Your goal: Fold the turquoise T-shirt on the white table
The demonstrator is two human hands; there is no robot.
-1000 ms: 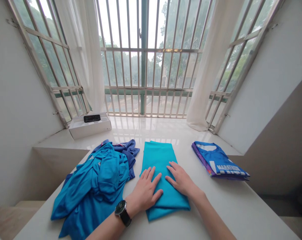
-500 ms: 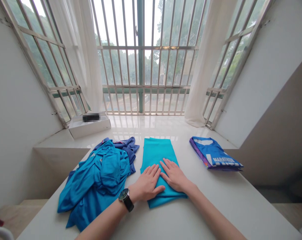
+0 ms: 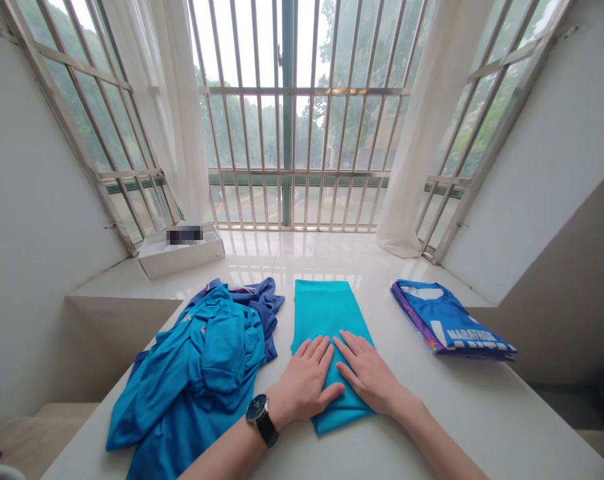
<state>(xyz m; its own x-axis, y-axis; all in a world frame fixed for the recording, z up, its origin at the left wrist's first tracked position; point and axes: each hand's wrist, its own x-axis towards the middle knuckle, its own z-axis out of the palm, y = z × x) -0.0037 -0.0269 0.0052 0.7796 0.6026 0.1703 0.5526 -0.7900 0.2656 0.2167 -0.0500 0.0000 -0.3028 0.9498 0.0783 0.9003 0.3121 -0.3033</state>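
Note:
A teal garment (image 3: pixel 327 313), folded into a long narrow strip, lies on the white table (image 3: pixel 462 413) in front of me. Both my hands rest flat on its near end, fingers spread and pointing away. My left hand (image 3: pixel 307 383), with a black watch on its wrist, presses the near left part. My right hand (image 3: pixel 369 373) lies beside it on the near right part, the two hands almost touching. Neither hand grips the cloth.
A loose heap of blue shirts (image 3: pixel 202 373) lies left of the teal garment. A folded blue marathon shirt (image 3: pixel 449 323) sits at the right. Beyond the table, a white box (image 3: pixel 182 250) stands on the glossy sill below a barred window with white curtains.
My hands stay flat on the teal garment's near end and have drawn closer together. The camera view has shifted slightly.

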